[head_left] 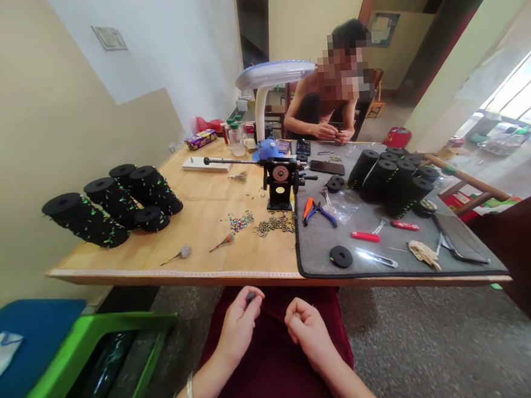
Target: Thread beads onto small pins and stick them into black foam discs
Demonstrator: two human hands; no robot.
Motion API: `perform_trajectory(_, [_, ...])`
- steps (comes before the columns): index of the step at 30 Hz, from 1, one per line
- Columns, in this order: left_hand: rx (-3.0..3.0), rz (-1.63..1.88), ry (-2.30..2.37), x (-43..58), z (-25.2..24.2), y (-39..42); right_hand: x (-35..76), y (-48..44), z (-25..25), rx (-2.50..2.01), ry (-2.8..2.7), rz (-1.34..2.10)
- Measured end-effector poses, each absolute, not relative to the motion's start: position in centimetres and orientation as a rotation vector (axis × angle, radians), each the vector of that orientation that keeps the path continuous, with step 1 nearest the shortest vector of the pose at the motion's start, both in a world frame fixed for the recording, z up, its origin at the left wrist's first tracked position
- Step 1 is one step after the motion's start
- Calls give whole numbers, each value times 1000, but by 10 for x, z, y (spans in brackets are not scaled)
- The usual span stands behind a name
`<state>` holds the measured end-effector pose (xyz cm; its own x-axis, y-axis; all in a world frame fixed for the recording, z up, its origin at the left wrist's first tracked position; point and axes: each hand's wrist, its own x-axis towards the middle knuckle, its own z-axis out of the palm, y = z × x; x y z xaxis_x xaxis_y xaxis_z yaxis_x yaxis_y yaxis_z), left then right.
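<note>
My left hand (238, 326) rests over my lap, its fingers pinched on a small dark piece (251, 296). My right hand (307, 329) is beside it, curled closed with fingertips pressed together; whatever it holds is too small to name. Both hands hover above dark red cloth (276, 356) on my lap, just below the front edge of the wooden table (196, 252). On the table, a black winding machine (279, 183) stands near the middle, with small beads (241, 221) and metal bits (274, 224) scattered before it.
Stacks of black spools (111, 204) lie at the left, more spools (391, 175) on the grey mat (388, 257) at the right with pliers (316, 210) and small tools. A desk lamp (275, 77) stands behind. Another person (332, 106) works opposite. A green stool (99, 356) is at my left.
</note>
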<state>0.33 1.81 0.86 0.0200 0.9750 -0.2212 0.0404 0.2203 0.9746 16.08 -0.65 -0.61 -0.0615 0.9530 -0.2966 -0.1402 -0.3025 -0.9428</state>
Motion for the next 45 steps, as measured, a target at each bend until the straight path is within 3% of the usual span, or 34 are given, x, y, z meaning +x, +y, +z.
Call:
perform_trajectory(3, [1042,1042,1363,-4,6,20,162,-7,-7,-1268,-875,1524])
perform_trajectory(10, [1221,731,1261,-1,6,12,161,-9,-8,-1165,-769,1636])
perform_trajectory(24, [1225,812,1189,3,17,20,161,-9,-3,-1177,-808,1792])
perform_trajectory(35, [1441,788,1307,8,27,13,158,-7,-2,-1335,-1427,1351])
perform_trajectory(45, [871,760,1087,4,10,12,160,-3,-10,-1398,-1042,1498])
